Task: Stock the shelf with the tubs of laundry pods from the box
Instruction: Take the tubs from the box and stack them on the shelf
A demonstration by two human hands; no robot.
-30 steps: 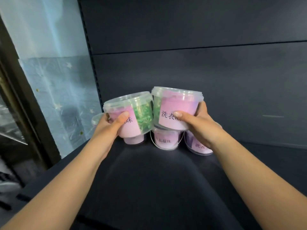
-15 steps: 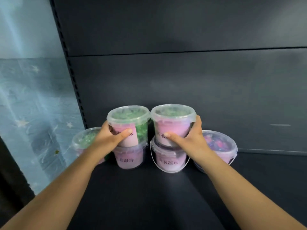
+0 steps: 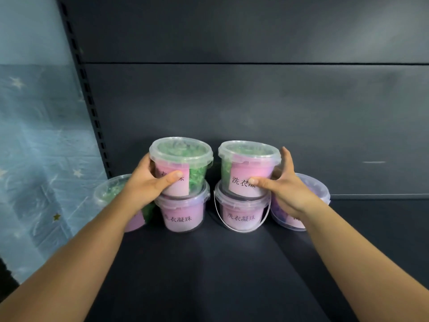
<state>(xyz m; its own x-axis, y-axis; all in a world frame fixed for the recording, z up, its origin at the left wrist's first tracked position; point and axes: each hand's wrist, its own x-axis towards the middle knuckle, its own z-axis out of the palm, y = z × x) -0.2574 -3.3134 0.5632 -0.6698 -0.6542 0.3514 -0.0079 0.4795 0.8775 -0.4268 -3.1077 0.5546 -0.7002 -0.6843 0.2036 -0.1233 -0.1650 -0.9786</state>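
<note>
at 12 o'clock on the shelf (image 3: pixel 209 275), the left hand (image 3: pixel 144 185) curls its grip round the left top tub (image 3: pixel 183 156), while the right hand (image 3: pixel 286 190) has its grip spread, thumb touching the right top tub (image 3: pixel 246 167).

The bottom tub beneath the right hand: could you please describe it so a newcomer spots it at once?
Four tubs line the dark shelf. The bottom tub is third from the left, bearing a green-filled tub. Only it shows a thin handle hanging down its front.
</note>
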